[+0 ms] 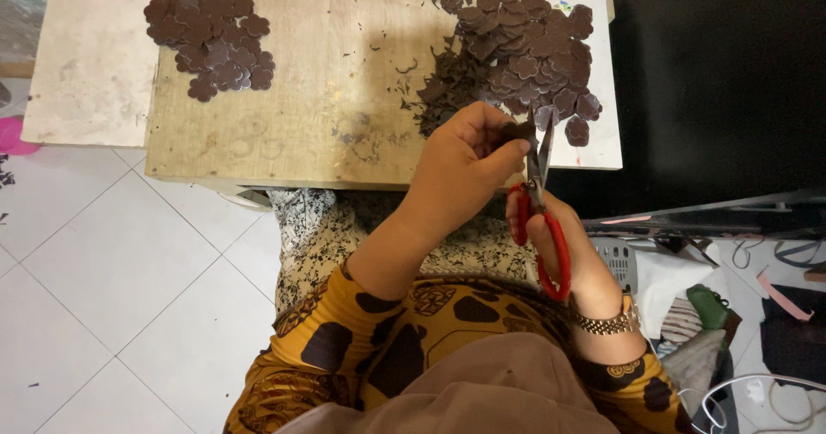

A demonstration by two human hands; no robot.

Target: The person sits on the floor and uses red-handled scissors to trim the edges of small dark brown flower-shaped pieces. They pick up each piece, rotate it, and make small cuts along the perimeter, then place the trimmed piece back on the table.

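The table (284, 98) is a low wooden one, pale and scuffed, with a lighter board along its left edge and a white sheet at its right edge; I sit at its near edge over white floor tiles (112, 262), with a dark wall and a clutter of bags and cables to my right. A big heap of uncut brown flower shapes (529, 43) lies at the far right corner, ringed with thin offcuts; a smaller, tidier pile of trimmed brown flowers (211, 38) sits near the far left corner, well apart from it. My left hand (460, 172) holds one small brown piece (519, 130) above the near edge, fingers pinched narrow on it; my right hand (572, 258) has its fingers closed through the red handles of the scissors (539, 206), whose blades meet the piece. My judgement: my left fingertips sit very close to the blades, so a hurried snip could nick them; a tilted piece could get a petal clipped; offcuts may spill onto my lap.
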